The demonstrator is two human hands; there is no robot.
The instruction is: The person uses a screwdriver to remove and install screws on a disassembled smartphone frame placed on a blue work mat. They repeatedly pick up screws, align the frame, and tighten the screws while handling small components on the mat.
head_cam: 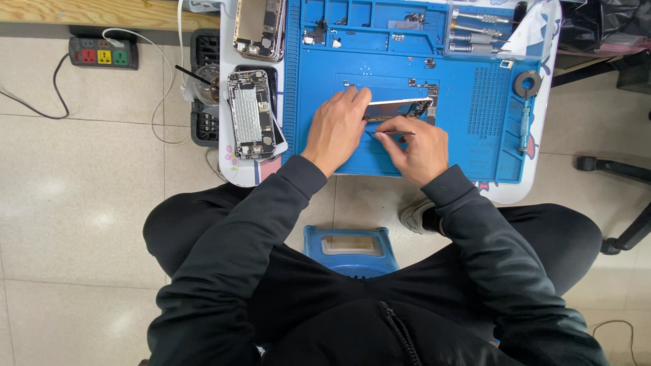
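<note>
While the blue work mat lies spread over the small white table, a phone body is held tilted on its edge near the mat's middle. It is gripped at its left end by the left hand, whose fingers are curled and closed around it. Just near of the phone, a thin metal tool is pinched between the fingertips of the right hand, with its tip pointing right along the phone's lower edge. The two hands are set close together, almost touching, both sleeves being dark.

To the left of the mat, an opened phone with its inner parts exposed is laid flat on the table, and a second opened phone is seen farther away, at the far edge. A clear tray of screwdrivers is placed at the far right of the mat, a dark ring-shaped part just near of it, and a slim screwdriver below that. On the tiled floor at the far left, a power strip is plugged in. A blue stool is visible between the person's knees.
</note>
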